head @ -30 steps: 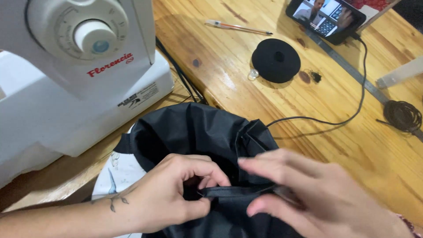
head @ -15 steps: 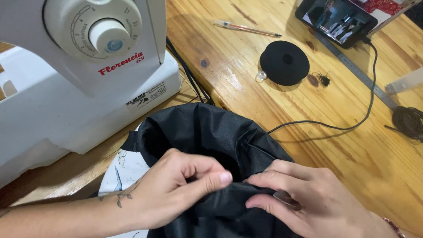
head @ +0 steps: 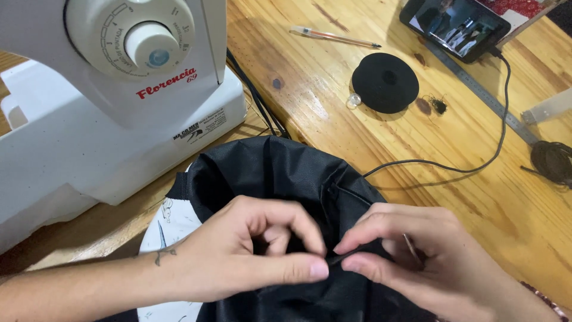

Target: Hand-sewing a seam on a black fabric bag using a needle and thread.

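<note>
A bunched piece of black fabric [head: 280, 173] lies on the wooden table in front of me. My left hand [head: 250, 256] pinches a fold of it between thumb and fingers at the lower middle. My right hand [head: 411, 262] meets it from the right, fingertips pinching the same narrow black edge. The two thumbs almost touch. A thin dark object sits between my right fingers; what it is cannot be told.
A white sewing machine [head: 107, 101] stands at the left, with black cords behind it. On the table [head: 333, 113] farther back lie a pen [head: 333, 37], a black round spool [head: 385, 82], a metal ruler [head: 482, 89], a phone [head: 456, 24] on a cable, and a dark cord coil [head: 551, 162].
The view has shifted slightly. My hands have come closer together and now pinch the black edge at one spot with the fingertips.
</note>
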